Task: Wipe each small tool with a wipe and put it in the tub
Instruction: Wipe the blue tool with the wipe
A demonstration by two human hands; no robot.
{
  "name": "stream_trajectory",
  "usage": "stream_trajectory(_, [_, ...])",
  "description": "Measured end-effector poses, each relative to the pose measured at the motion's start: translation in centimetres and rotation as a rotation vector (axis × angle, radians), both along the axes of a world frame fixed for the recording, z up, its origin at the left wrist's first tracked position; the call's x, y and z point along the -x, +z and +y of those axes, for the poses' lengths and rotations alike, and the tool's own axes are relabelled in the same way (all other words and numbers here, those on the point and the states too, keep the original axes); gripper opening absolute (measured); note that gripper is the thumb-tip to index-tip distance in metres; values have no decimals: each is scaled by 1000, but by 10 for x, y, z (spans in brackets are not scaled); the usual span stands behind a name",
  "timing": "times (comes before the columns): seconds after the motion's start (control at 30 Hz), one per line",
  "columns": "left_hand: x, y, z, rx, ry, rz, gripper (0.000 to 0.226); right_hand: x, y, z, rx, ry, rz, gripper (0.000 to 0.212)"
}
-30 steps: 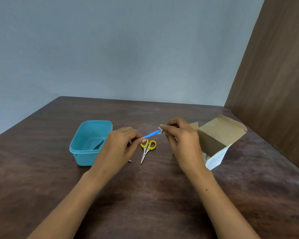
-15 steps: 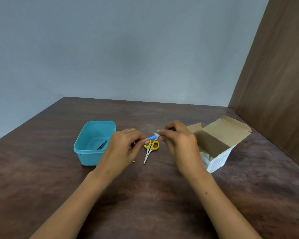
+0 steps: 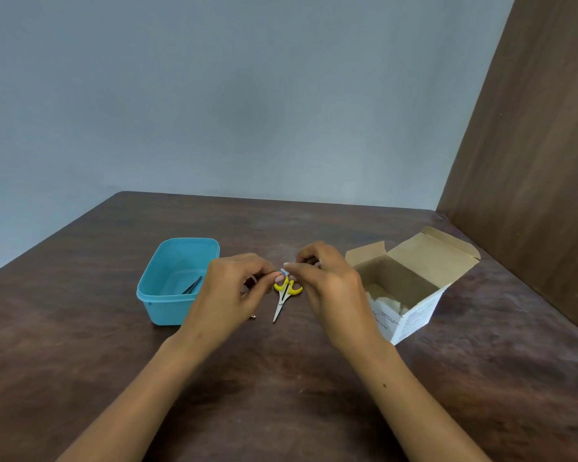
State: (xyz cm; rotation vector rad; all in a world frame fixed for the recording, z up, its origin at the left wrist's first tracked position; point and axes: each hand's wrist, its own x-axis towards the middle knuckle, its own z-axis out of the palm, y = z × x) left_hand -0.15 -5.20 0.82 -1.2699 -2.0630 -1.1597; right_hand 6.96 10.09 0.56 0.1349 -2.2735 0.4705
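My left hand pinches a small blue tool, of which only a short blue bit shows between my hands. My right hand pinches a small white wipe around that tool's free end. Both hands hover just above the brown table. Small yellow-handled scissors lie on the table right under my fingers, blades pointing toward me. The teal tub stands to the left of my left hand, with a dark metal tool lying inside it.
An open cardboard box with white wipes inside stands to the right of my right hand. A tiny metal piece lies on the table near my left wrist. A brown wooden panel rises along the right side.
My right hand has slid the wipe leftward along the blue tool toward my left hand, so much less blue shows. The view has shifted a little.
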Motion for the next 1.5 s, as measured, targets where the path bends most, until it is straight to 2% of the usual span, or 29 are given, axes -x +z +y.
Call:
stream_trajectory(0.1, [-1, 1, 1, 0, 4, 12, 8, 0, 2, 5, -4, -10, 75, 19])
stream_trajectory(0.27, [-3, 4, 0, -27, 12, 9, 14, 0, 6, 27, 49, -104, 135, 15])
stream_trajectory(0.53, [-2, 2, 0, -10, 19, 15, 15, 1, 1, 16, -100, -129, 35, 16])
stream_trajectory(0.67, [0, 0, 0, 75, 60, 105, 15, 4, 1, 19, -176, -98, 45, 19])
stream_trajectory(0.87, [3, -2, -1, 159, 89, 184, 16, 9, -3, 9, -233, -46, 34, 9])
stream_trajectory(1.0, [5, -1, -2, 182, 90, 219, 27, 8, 1, 15, -252, -71, 31, 22])
stream_trajectory(1.27, [9, -2, -5, 177, 115, 287, 26, 6, 4, 24, -214, -110, -21, 30])
stream_trajectory(1.5, [9, 0, -6, 189, 104, 292, 29, 8, -2, 12, -275, -66, -52, 10])
